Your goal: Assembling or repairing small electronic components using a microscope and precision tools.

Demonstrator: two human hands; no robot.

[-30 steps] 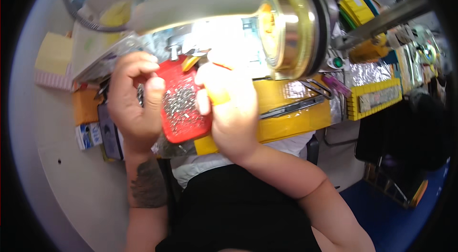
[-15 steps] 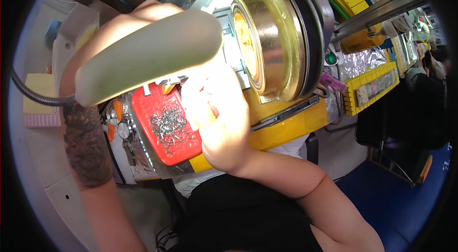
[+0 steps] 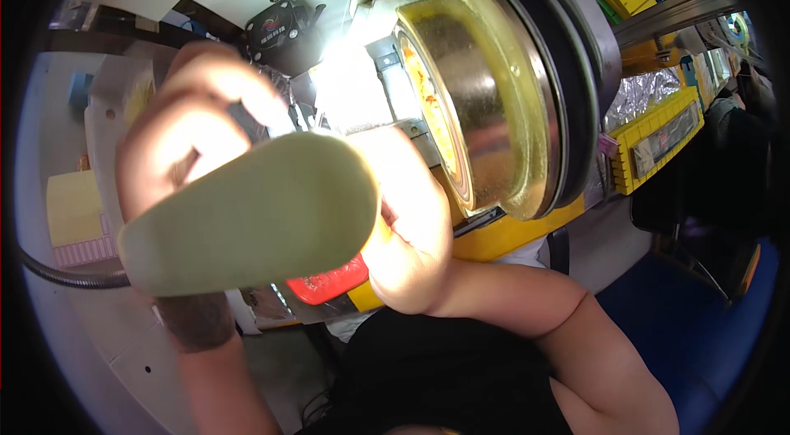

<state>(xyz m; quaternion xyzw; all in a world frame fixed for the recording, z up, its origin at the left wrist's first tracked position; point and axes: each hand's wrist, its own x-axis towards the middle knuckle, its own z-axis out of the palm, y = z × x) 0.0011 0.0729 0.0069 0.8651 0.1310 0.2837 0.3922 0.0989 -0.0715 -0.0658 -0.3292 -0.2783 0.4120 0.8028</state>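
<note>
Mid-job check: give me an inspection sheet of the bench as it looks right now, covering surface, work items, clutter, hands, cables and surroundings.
Surface: white bench, mostly hidden by the hands.
Work items: pale green rounded object held close to the camera; red tray only partly visible beneath it.
Clutter: yellow pad at left; yellow bins at right.
Hands: left hand grips the green object; right hand is in front of the metal drum, grip unclear.
Cables: dark hose at left.
Surroundings: blue floor at right.

Workshop: big metal machine drum (image 3: 485, 97), yellow parts bins (image 3: 654, 139).
</note>
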